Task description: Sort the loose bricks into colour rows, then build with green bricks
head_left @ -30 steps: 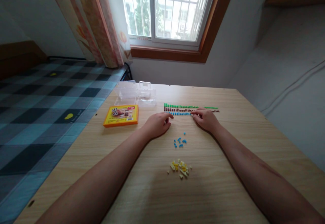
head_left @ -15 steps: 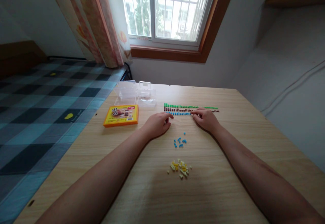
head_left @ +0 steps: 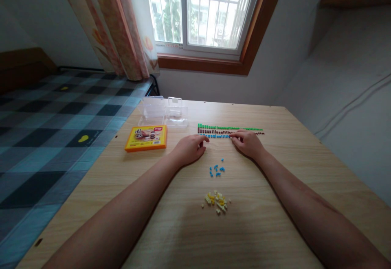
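My right hand (head_left: 247, 142) is at the right end of a row of tiny blue building blocks (head_left: 214, 136). Its thumb and forefinger close on the small blue block at that end, largely covered by the fingertips. Near the row's left end, my left hand (head_left: 191, 149) rests on the table with thumb and forefinger apart and nothing between them. Behind the blue row run a brown row (head_left: 210, 131) and a green row (head_left: 214, 127). Between my forearms lie loose blue blocks (head_left: 216, 169) and, closer to me, a pile of cream and yellow blocks (head_left: 217, 201).
An orange-yellow box (head_left: 146, 138) lies left of my left hand on the wooden table (head_left: 256, 228). Clear plastic cases (head_left: 175, 116) stand open behind it. A bed with a checked cover (head_left: 76, 118) adjoins the left side; a window (head_left: 210, 12) is ahead.
The view has shifted very slightly. Both hands and the blocks stay essentially where they were.
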`<state>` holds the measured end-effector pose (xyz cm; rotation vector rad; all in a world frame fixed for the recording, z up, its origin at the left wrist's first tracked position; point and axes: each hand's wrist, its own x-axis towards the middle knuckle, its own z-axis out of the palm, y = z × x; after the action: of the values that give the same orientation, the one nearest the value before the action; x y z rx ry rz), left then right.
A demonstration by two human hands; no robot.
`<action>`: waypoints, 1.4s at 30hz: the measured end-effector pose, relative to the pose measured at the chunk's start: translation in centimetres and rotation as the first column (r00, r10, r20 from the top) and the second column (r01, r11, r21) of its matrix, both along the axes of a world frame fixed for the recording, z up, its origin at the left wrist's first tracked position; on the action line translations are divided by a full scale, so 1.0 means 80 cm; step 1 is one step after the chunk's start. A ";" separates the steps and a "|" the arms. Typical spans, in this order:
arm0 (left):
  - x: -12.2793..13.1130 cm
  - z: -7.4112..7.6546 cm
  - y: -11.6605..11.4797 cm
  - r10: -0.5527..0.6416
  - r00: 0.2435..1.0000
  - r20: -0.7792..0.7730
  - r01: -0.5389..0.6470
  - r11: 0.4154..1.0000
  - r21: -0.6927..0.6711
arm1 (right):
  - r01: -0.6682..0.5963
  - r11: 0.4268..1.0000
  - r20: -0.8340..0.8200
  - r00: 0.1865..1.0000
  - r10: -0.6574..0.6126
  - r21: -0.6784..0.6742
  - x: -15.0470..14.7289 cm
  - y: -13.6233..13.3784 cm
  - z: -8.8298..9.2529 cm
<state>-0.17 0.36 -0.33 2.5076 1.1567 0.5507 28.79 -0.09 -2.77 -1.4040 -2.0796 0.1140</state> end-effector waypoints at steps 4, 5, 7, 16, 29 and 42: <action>0.001 0.001 -0.001 0.004 1.000 -0.012 -0.004 1.000 0.007 | 0.004 1.000 0.011 1.000 -0.004 -0.004 -0.001 0.000 0.000; 0.001 0.002 -0.001 0.006 1.000 -0.016 -0.006 1.000 0.008 | 0.005 1.000 0.012 1.000 -0.005 -0.007 -0.001 0.000 0.000; 0.001 0.002 -0.001 0.008 1.000 -0.021 -0.008 1.000 0.009 | 0.010 1.000 0.008 1.000 -0.010 -0.012 0.000 0.000 0.001; 0.002 0.004 -0.002 -0.008 0.999 -0.030 0.009 1.000 0.006 | -0.018 1.000 -0.066 0.998 0.017 -0.004 0.002 0.000 -0.002; 0.014 0.042 -0.028 -0.089 0.960 -0.266 0.055 0.990 -0.132 | -0.037 0.966 -0.500 0.860 -0.099 -0.255 0.009 0.016 -0.004; 0.009 0.049 -0.023 -0.147 0.943 -0.299 0.072 0.966 -0.249 | -0.331 0.891 -0.565 0.818 0.107 -0.310 -0.025 -0.067 0.007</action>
<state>0.56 -1.47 3.60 2.4881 1.1020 -0.0239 26.76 -5.43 -2.25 -1.1489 -1.7783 0.9699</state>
